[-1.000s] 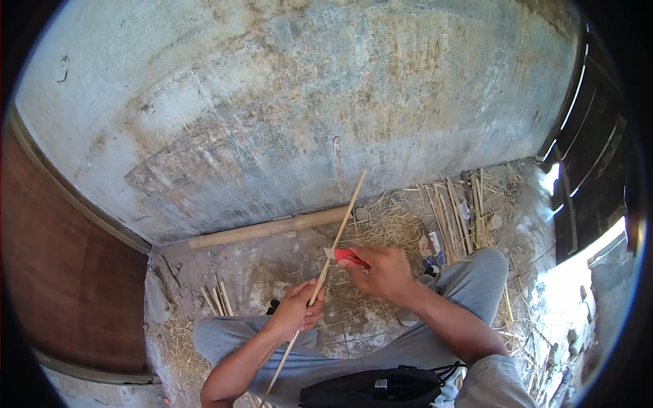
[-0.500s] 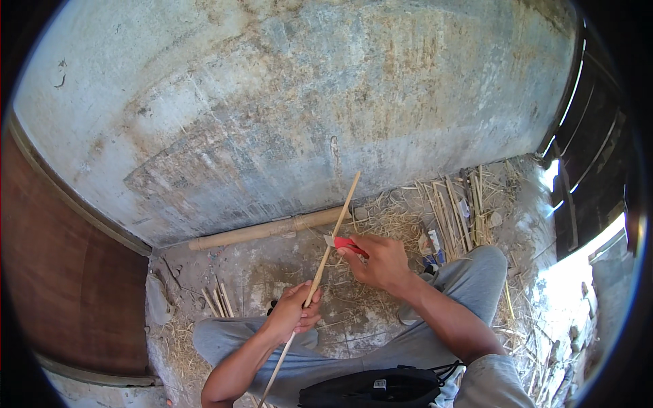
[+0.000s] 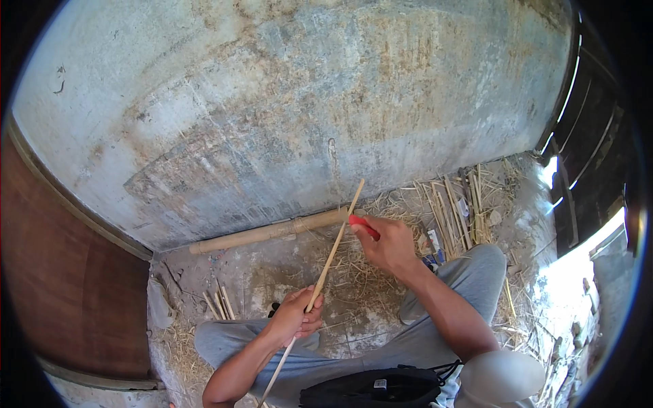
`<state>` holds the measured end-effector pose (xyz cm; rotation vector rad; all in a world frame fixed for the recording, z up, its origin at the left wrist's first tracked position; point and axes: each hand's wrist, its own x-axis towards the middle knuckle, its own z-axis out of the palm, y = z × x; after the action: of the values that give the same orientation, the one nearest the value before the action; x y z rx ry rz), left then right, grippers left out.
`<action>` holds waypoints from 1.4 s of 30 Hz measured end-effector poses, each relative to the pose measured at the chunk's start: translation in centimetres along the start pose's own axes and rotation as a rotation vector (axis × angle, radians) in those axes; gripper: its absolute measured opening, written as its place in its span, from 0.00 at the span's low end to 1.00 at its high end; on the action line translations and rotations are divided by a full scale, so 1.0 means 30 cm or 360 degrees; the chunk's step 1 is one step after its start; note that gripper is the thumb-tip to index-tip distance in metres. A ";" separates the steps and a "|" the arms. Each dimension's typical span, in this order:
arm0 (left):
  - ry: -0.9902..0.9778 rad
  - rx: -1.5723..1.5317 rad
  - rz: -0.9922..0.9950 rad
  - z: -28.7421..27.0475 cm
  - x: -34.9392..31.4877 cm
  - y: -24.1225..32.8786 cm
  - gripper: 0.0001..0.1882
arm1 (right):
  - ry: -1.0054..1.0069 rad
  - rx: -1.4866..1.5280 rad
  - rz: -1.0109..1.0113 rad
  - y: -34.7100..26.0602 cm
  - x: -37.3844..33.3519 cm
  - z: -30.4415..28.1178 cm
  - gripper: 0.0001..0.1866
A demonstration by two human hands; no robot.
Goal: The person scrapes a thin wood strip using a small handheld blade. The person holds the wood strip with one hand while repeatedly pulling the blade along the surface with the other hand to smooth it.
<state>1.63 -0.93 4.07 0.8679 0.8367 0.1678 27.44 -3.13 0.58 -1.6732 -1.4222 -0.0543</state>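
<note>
A long, thin bamboo strip (image 3: 332,258) runs slantwise from low near my lap up toward the wall. My left hand (image 3: 296,316) is closed round it below its middle. My right hand (image 3: 393,246) grips a small knife with a red handle (image 3: 364,226); the front of the knife lies at the upper part of the strip. Its blade is hard to make out now, so I cannot tell whether it touches the strip.
A bamboo pole (image 3: 265,232) lies along the foot of the stained wall (image 3: 326,102). Split strips (image 3: 449,214) lie at the far right, among shavings (image 3: 364,275). Shorter strips (image 3: 219,304) are by my left knee. A black bag (image 3: 371,389) rests on my lap.
My right hand has moved the knife up along the strip, away from me and slightly right. The strip's upper end has dipped slightly; my left hand keeps its hold.
</note>
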 end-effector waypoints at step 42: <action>0.0655 0.1421 0.0721 -0.052 0.099 -0.095 0.17 | -0.0447 0.0424 0.0372 -0.076 -0.064 0.031 0.18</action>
<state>1.99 -0.51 -0.32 1.9092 1.1030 0.3914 24.51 -4.18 0.31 -1.6546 -1.3558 0.4980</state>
